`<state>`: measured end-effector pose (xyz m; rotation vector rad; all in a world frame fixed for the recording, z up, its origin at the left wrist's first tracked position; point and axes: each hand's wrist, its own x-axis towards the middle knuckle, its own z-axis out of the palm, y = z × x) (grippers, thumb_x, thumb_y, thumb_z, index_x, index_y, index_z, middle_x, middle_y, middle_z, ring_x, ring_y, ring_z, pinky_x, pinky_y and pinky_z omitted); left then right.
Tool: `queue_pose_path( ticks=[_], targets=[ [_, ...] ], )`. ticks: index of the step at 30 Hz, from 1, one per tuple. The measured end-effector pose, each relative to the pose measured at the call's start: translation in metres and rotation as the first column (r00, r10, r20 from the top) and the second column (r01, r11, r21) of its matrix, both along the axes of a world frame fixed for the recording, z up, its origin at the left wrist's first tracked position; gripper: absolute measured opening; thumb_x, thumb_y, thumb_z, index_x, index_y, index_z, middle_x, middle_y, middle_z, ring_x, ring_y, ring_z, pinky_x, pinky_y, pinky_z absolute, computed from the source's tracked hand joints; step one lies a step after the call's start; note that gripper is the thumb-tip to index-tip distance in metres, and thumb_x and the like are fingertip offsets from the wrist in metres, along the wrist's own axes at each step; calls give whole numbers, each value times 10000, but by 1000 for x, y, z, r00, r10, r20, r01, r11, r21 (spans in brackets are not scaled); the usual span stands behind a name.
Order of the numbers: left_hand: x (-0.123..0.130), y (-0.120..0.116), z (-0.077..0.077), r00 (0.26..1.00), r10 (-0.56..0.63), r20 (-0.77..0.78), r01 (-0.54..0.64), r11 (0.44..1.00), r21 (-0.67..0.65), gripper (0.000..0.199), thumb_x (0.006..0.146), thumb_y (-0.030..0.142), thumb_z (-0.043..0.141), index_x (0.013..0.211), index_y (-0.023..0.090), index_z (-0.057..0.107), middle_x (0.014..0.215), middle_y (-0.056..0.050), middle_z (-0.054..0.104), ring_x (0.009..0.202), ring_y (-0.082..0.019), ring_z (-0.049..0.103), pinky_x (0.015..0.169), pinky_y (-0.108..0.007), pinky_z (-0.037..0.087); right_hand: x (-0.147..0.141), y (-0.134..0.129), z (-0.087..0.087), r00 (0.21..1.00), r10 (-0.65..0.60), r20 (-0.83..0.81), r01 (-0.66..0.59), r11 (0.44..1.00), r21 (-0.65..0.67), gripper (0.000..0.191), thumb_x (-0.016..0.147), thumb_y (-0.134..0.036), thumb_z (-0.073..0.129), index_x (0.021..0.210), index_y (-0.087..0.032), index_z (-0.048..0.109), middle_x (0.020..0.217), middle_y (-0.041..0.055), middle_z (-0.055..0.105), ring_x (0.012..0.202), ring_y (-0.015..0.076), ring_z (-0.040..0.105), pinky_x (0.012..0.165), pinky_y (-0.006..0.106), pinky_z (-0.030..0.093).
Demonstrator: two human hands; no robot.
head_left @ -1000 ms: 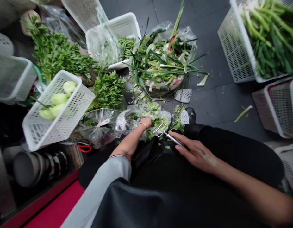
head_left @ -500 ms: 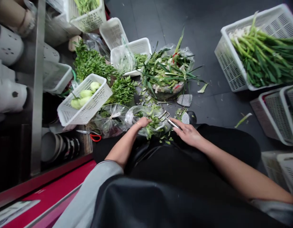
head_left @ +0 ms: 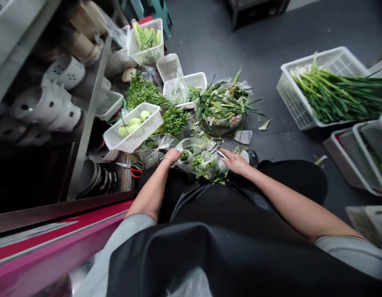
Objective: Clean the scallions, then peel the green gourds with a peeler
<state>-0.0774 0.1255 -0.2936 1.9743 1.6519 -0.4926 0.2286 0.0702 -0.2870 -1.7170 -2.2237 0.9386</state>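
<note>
My right hand [head_left: 236,162] is closed on the handle of a metal peeler [head_left: 216,150], whose head points up and left. On the left, my left hand [head_left: 173,155] is closed at the edge of a clear plastic bag [head_left: 186,145]; a dark green piece [head_left: 185,156] shows beside its fingertips, and what the fingers grip is hard to make out. Green peelings [head_left: 206,166] lie in the plastic between both hands. Beyond them stands a bowl heaped with green onion scraps [head_left: 222,103].
A white basket of pale green vegetables [head_left: 132,128], leafy greens [head_left: 144,93] and red-handled scissors [head_left: 135,171] are at the left, beside a metal shelf [head_left: 92,111]. A basket of green onions [head_left: 298,97] stands at the right, with stacked baskets [head_left: 348,161] nearer.
The view has shifted, showing more floor and shelf. My left hand has moved left, away from the peeler and the peelings. My right hand still holds the peeler.
</note>
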Motion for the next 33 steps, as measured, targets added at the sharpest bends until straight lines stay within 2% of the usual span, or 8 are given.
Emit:
queue_pose_path(
  ticks=[6, 10, 12, 15, 19, 26, 30, 33],
  targets=[
    [-4, -18, 83, 942, 72, 328, -118, 985, 124, 460, 916, 435, 349, 584, 158, 505, 528, 4, 450, 543, -111, 438, 538, -226, 347, -60, 40, 15, 899, -169, -404, 209, 976, 55, 553, 819, -263, 555, 1354, -146, 475, 1258, 115, 611, 1120, 225, 578, 997, 368, 420],
    [6, -34, 142, 747, 29, 664, -242, 942, 231, 457, 877, 509, 398, 559, 181, 389, 510, 34, 362, 490, -85, 337, 498, -224, 300, -70, 64, 20, 647, -461, -607, 340, 887, -312, 427, 792, -359, 610, 1175, -174, 580, 887, 43, 693, 731, 138, 629, 726, 271, 513],
    [12, -43, 158, 684, 18, 730, -285, 927, 244, 461, 871, 512, 414, 549, 184, 387, 499, 33, 374, 483, -86, 340, 499, -229, 303, -69, 61, 16, 571, -550, -610, 322, 833, -450, 356, 826, -482, 546, 986, -171, 612, 634, -14, 616, 467, 88, 506, 495, 221, 456],
    [20, -56, 159, 653, 46, 756, -327, 917, 227, 465, 882, 499, 403, 537, 188, 417, 490, 18, 427, 490, -97, 391, 519, -241, 338, -72, 48, 6, 549, -593, -589, 311, 799, -515, 419, 840, -579, 474, 756, -176, 552, 420, -74, 427, 318, 57, 321, 333, 189, 298],
    [24, -66, 148, 594, 141, 792, -430, 888, 164, 491, 896, 492, 393, 508, 194, 430, 478, 5, 453, 481, -108, 414, 522, -255, 366, -81, 35, -6, 510, -652, -561, 341, 752, -564, 373, 765, -523, 617, 667, -191, 476, 361, -92, 369, 298, 52, 320, 292, 173, 224],
    [26, -70, 137, 436, 222, 872, -562, 824, 71, 465, 892, 460, 468, 519, 183, 449, 465, 18, 434, 460, -98, 386, 490, -257, 317, -92, 27, 2, 416, -636, -650, 205, 762, -615, 382, 742, -543, 617, 853, -213, 461, 546, -78, 530, 308, 21, 264, 288, 167, 179],
    [30, -74, 126, 358, 214, 909, -569, 822, 31, 454, 895, 426, 491, 521, 173, 453, 475, 18, 439, 471, -98, 395, 503, -261, 315, -99, 34, -1, 331, -569, -753, 117, 816, -566, 377, 670, -355, 674, 963, -228, 475, 517, -118, 422, 340, 45, 289, 335, 180, 280],
    [29, -78, 125, 297, 234, 926, -573, 820, -24, 432, 889, 390, 517, 521, 171, 458, 477, 19, 429, 465, -98, 385, 491, -268, 298, -95, 49, -14, 462, -575, -675, 264, 816, -514, 303, 671, -222, 580, 968, -229, 518, 563, -86, 449, 431, 83, 382, 442, 211, 375]
  ],
)
